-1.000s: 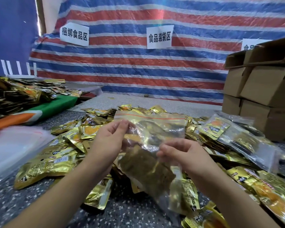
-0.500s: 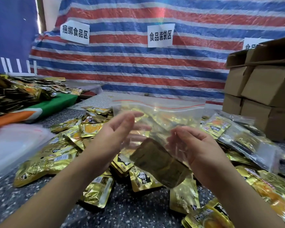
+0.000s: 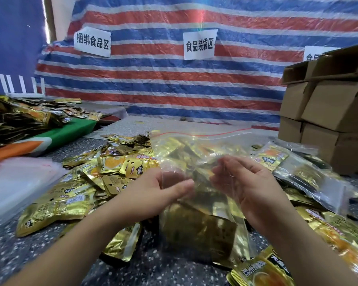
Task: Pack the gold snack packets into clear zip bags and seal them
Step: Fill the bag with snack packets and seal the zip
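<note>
A clear zip bag (image 3: 196, 147) with a red zip line along its top stands upright in front of me, its mouth spread wide. Several gold snack packets (image 3: 196, 228) sit in its lower half. My left hand (image 3: 153, 195) grips the bag's left side at mid-height, thumb in front and fingers showing through the plastic behind. My right hand (image 3: 248, 188) holds the right side with curled fingers, and the film lies across its palm. Loose gold packets (image 3: 87, 182) cover the speckled table (image 3: 29, 254) around both hands.
Filled clear bags (image 3: 302, 174) lie to the right, with stacked cardboard boxes (image 3: 327, 112) behind them. A pile of flat clear bags (image 3: 15, 182) sits at the left. Further left, more packets (image 3: 19, 118) lie on a green and orange cloth. A striped tarp closes the back.
The bag has spread wider and its mouth has risen. Both hands have slid lower along its sides. The packets have dropped toward the bottom of the bag.
</note>
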`<act>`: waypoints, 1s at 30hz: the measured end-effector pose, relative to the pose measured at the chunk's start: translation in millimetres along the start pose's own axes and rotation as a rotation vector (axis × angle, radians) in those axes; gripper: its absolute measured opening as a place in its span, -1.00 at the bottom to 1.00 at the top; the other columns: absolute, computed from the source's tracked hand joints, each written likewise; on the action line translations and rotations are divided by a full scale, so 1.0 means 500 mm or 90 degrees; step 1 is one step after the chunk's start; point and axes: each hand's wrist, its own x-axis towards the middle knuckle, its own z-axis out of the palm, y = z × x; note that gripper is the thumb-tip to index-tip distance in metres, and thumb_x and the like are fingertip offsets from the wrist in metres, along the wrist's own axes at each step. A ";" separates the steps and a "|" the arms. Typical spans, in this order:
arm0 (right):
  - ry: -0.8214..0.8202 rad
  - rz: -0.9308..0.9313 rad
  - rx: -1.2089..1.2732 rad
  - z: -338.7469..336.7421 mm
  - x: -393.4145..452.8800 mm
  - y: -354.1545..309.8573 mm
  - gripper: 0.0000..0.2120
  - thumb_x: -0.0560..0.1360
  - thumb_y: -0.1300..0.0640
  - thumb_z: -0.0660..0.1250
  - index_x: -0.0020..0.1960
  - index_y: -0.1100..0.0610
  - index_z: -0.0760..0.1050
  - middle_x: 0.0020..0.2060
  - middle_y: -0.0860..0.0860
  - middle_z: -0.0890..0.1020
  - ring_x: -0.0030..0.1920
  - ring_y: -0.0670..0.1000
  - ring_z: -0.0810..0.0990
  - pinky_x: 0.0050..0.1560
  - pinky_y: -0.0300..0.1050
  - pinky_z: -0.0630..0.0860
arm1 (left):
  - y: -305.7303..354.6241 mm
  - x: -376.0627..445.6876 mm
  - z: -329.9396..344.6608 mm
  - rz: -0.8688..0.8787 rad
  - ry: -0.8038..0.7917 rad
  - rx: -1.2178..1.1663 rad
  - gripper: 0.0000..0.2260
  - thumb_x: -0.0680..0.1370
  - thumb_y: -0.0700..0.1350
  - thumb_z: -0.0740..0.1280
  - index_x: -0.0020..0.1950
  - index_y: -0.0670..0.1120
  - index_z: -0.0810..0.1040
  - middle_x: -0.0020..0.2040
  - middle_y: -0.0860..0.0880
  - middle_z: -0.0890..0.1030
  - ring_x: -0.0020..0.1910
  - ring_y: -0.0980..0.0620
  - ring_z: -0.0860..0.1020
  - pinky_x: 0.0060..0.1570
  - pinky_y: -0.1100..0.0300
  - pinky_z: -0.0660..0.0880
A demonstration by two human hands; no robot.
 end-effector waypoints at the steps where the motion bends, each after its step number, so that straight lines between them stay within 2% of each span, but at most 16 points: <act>1: -0.010 -0.006 0.000 0.000 0.000 0.002 -0.81 0.43 0.07 0.36 -0.21 0.13 0.70 -0.29 0.10 0.66 -0.27 0.03 0.66 -0.21 -0.14 0.62 | -0.001 -0.001 0.008 0.001 -0.020 -0.008 -0.84 0.48 0.14 0.37 0.00 0.15 0.66 -0.08 0.15 0.71 -0.10 0.23 0.66 -0.14 0.40 0.52; 4: -0.014 -0.017 -0.021 -0.001 0.001 0.003 -0.80 0.44 0.06 0.35 -0.21 0.13 0.69 -0.29 0.10 0.65 -0.27 0.02 0.65 -0.21 -0.16 0.60 | -0.008 0.002 0.023 0.007 0.017 -0.045 -0.94 0.54 -0.10 0.41 -0.06 0.01 0.69 -0.11 0.08 0.73 -0.10 0.16 0.68 -0.10 0.34 0.53; 6: 0.008 -0.006 -0.032 -0.005 0.001 -0.003 -0.78 0.42 0.03 0.35 -0.17 0.16 0.69 -0.27 0.12 0.67 -0.27 0.05 0.67 -0.23 -0.16 0.61 | -0.005 0.002 0.022 -0.003 0.061 -0.086 -0.89 0.58 -0.11 0.35 -0.08 -0.04 0.67 -0.16 -0.01 0.73 -0.16 0.03 0.70 -0.18 0.27 0.57; 9: 0.061 0.037 -0.088 -0.023 0.007 -0.013 -0.56 0.47 -0.16 0.26 -0.05 0.22 0.65 -0.20 0.16 0.72 -0.19 0.12 0.72 -0.26 -0.15 0.62 | 0.005 0.003 0.009 -0.021 0.120 -0.177 -0.82 0.58 -0.05 0.29 -0.04 -0.11 0.64 -0.17 -0.09 0.72 -0.25 -0.08 0.70 -0.34 0.26 0.57; 11: 0.126 0.029 -0.236 -0.039 0.015 -0.017 -0.48 0.60 -0.19 0.12 -0.08 0.20 0.63 -0.23 0.13 0.72 -0.21 0.09 0.72 -0.25 -0.12 0.58 | 0.009 0.006 0.003 -0.025 0.148 -0.221 -0.72 0.53 0.05 0.27 0.02 -0.12 0.63 -0.16 -0.10 0.72 -0.26 -0.10 0.70 -0.37 0.26 0.56; 13: 0.173 -0.040 -0.500 -0.063 0.018 -0.017 -0.55 0.67 -0.06 0.12 -0.19 0.17 0.59 -0.32 0.10 0.67 -0.29 0.13 0.63 -0.30 -0.09 0.46 | 0.010 0.010 0.001 -0.030 0.170 -0.253 -0.65 0.52 0.12 0.21 0.03 -0.10 0.64 -0.13 -0.11 0.72 -0.24 -0.11 0.70 -0.36 0.24 0.57; 15: 0.132 -0.066 -0.788 -0.086 0.016 -0.017 -0.67 0.62 -0.01 0.20 -0.26 0.10 0.52 -0.39 0.02 0.58 -0.37 0.08 0.55 -0.40 -0.13 0.35 | 0.008 0.012 -0.001 -0.037 0.194 -0.270 -0.64 0.59 0.10 0.16 0.02 -0.10 0.64 -0.11 -0.12 0.72 -0.22 -0.12 0.70 -0.33 0.23 0.58; 16: 0.088 -0.026 -0.878 -0.094 0.015 -0.018 -0.73 0.60 -0.04 0.24 -0.23 0.04 0.51 -0.37 -0.04 0.58 -0.39 0.01 0.55 -0.43 -0.15 0.37 | 0.007 0.013 -0.001 -0.041 0.208 -0.273 -0.64 0.62 0.07 0.14 0.01 -0.11 0.64 -0.11 -0.12 0.72 -0.22 -0.12 0.70 -0.33 0.23 0.58; 18: 0.020 0.087 -0.987 -0.097 0.011 -0.020 -0.78 0.56 -0.19 0.27 -0.12 -0.07 0.49 -0.28 -0.09 0.60 -0.32 -0.08 0.56 -0.38 -0.13 0.50 | 0.002 0.015 -0.002 -0.050 0.235 -0.267 -0.65 0.64 0.04 0.15 -0.02 -0.13 0.65 -0.11 -0.10 0.73 -0.21 -0.11 0.70 -0.31 0.23 0.58; 23: -0.005 0.137 -1.125 -0.081 0.008 0.009 -0.42 0.37 -0.56 0.11 -0.02 -0.07 0.41 -0.15 -0.14 0.55 -0.18 -0.12 0.53 -0.24 -0.12 0.51 | -0.004 0.019 -0.005 -0.066 0.265 -0.251 -0.74 0.65 -0.06 0.20 -0.03 -0.14 0.64 -0.13 -0.07 0.73 -0.23 -0.06 0.70 -0.32 0.25 0.57; 25: -0.009 0.149 -1.164 -0.075 0.009 0.029 -0.24 0.32 -0.63 0.02 0.18 -0.05 0.41 0.10 -0.10 0.52 0.02 -0.06 0.55 -0.10 -0.08 0.55 | -0.006 0.020 -0.007 -0.065 0.269 -0.254 -0.79 0.65 -0.09 0.23 0.00 -0.12 0.63 -0.13 -0.06 0.73 -0.24 -0.05 0.70 -0.33 0.27 0.58; 27: -0.009 0.167 -1.169 -0.076 0.010 0.038 -0.10 0.29 -0.65 0.02 0.37 -0.04 0.32 0.33 -0.06 0.43 0.22 0.00 0.51 -0.02 -0.06 0.54 | -0.007 0.021 -0.008 -0.065 0.271 -0.258 -0.80 0.65 -0.09 0.23 0.03 -0.11 0.63 -0.13 -0.07 0.73 -0.25 -0.05 0.70 -0.35 0.27 0.57; 30: -0.023 0.179 -1.140 -0.080 0.009 0.037 -0.06 0.28 -0.61 0.17 0.45 -0.04 0.25 0.42 -0.05 0.34 0.31 0.03 0.47 0.06 -0.04 0.54 | -0.008 0.023 -0.007 -0.067 0.282 -0.259 -0.75 0.65 -0.01 0.21 0.01 -0.10 0.63 -0.15 -0.07 0.73 -0.30 -0.05 0.69 -0.36 0.23 0.56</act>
